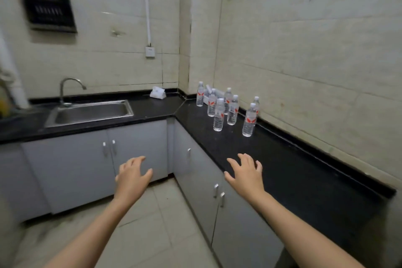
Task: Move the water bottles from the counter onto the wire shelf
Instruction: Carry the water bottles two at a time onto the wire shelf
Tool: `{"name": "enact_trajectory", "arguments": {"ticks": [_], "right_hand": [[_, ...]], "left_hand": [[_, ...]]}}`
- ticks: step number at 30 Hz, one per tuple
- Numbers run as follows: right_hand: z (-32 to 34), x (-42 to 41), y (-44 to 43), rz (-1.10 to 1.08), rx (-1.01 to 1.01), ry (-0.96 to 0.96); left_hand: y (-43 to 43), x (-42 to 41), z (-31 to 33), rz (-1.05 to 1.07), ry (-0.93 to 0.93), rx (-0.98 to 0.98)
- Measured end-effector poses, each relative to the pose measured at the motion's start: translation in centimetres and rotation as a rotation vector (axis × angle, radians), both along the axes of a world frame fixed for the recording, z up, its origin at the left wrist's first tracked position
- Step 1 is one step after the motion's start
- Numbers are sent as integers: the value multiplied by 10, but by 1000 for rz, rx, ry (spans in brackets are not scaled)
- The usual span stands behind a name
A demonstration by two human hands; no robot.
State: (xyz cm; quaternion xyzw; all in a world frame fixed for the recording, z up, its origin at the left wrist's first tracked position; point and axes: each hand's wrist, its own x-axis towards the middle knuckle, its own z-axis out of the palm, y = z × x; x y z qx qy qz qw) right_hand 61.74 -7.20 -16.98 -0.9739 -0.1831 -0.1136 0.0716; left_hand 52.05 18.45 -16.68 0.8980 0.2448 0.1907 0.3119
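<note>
1. Your left hand (pixel 132 175) is out in front with fingers spread and loosely bent, holding nothing. It hangs before the grey cabinet doors (pixel 139 148) without touching them.
2. Your right hand (pixel 245 173) is also spread and empty, over the front edge of the black table (pixel 304 176). Can't tell if it touches the top.
3. Water bottles (pixel 218 115): seven, all upright and capped, with red-and-white labels. They cluster on the table's right run near the corner, well apart from both hands.
4. Nearest bottle (pixel 249 121) stands close to the right wall. Farthest bottle (pixel 200 94) sits by the corner.
5. White basket (pixel 220 93) sits behind the cluster, partly hidden by bottles.
6. White tissue pack (pixel 157 93) lies on the table against the back wall, left of the corner.
7. Steel sink (pixel 91 113) with a faucet (pixel 69 89) is set in the left run.
8. Dark rack (pixel 49 12) hangs high on the left wall, too blurred for detail.
</note>
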Motion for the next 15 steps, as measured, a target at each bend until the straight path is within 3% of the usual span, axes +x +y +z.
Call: {"name": "enact_trajectory", "arguments": {"ticks": [7,15], "right_hand": [[6,51,58,71,-17,36],[19,159,136,174,29,11]], "left_hand": [[46,15,0,52,-26,-20],[108,95,25,89,-86,70]]}}
